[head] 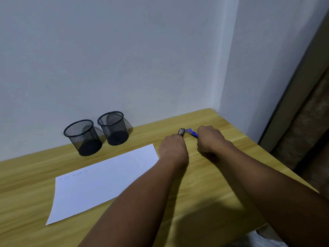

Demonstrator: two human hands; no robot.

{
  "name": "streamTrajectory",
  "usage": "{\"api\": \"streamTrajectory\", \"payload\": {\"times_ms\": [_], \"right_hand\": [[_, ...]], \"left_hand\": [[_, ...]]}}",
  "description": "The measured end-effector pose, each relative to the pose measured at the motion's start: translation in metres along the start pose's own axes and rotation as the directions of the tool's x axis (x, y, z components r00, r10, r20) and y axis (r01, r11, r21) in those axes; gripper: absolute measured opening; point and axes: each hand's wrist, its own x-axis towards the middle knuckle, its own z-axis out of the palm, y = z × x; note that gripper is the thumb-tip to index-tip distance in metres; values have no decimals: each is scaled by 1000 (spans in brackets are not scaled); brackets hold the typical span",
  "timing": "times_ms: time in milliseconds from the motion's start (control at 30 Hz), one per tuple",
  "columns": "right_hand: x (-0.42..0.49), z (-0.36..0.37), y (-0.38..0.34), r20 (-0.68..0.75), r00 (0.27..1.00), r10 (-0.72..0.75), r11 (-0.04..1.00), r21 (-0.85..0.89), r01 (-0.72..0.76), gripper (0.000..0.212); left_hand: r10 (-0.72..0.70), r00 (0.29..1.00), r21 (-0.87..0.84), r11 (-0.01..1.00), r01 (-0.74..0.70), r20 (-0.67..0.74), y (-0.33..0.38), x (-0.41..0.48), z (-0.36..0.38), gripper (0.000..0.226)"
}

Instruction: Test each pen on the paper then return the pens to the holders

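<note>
Jutting toward the wall (pixel 124 59), the blue pens (pixel 192 133) sit clamped in your right grip (pixel 210 139) and a dark pen (pixel 181 132) in your left grip (pixel 173 148), above the tabletop (pixel 204 184) right of the paper (pixel 99 182). Both mesh holders (pixel 82 138) stand well to the left, nearer your left grip.
</note>
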Motion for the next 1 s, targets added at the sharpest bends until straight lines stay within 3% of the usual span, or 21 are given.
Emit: {"api": "streamTrajectory", "payload": {"times_ms": [200, 467, 833, 1000], "right_hand": [[-1, 0, -3, 30, 999, 11, 999, 38, -12, 31], [-3, 2, -7, 30, 998, 56, 976, 211, -61, 23], [-5, 4, -11, 32, 997, 73, 973, 215, -78, 26], [1, 4, -9, 25, 997, 75, 962, 260, -79, 23]], "left_hand": [[73, 995, 67, 995, -78, 69, -3, 1, -4, 40], [-57, 991, -208, 975, 82, 123, -13, 1, -5, 50], [-92, 985, -252, 959, 126, 143, -18, 6, -1, 52], [-121, 987, -352, 924, 150, 104, -20, 10, -3, 48]]}}
